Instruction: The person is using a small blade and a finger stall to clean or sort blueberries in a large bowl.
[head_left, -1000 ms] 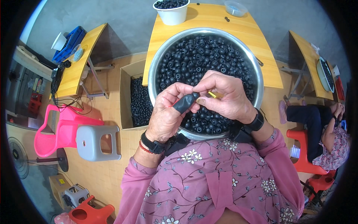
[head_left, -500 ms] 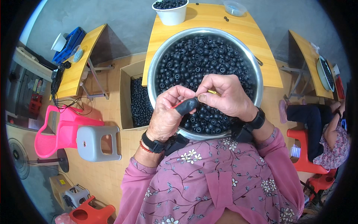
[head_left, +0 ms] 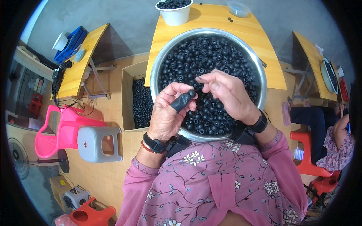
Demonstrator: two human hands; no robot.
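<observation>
A wide steel basin [head_left: 154, 67] in front of me holds a heap of small round black parts [head_left: 205, 56], many with a hole in one end. Over its near left side, my left hand [head_left: 171, 105] pinches one such black part [head_left: 192, 93] between index finger and thumb. A black rubber cover [head_left: 181, 102] wraps that thumb. Apart from it, my right hand [head_left: 230, 94] hovers above the heap with the index finger reaching left, thumb close by and the other fingers curled. Whatever its curled fingers may hold is hidden.
The basin rests on a wooden table [head_left: 273, 75] with a white tub [head_left: 175, 17] and a clear bowl [head_left: 238, 9]. A cardboard box [head_left: 127, 94] of black parts stands left, near a grey stool [head_left: 96, 145] and pink chair [head_left: 51, 139]. A person [head_left: 335, 145] sits right.
My right hand has drawn away from the left one, and its index finger has lifted. The yellow item near its fingers no longer shows. My left hand's black part is now in plain sight.
</observation>
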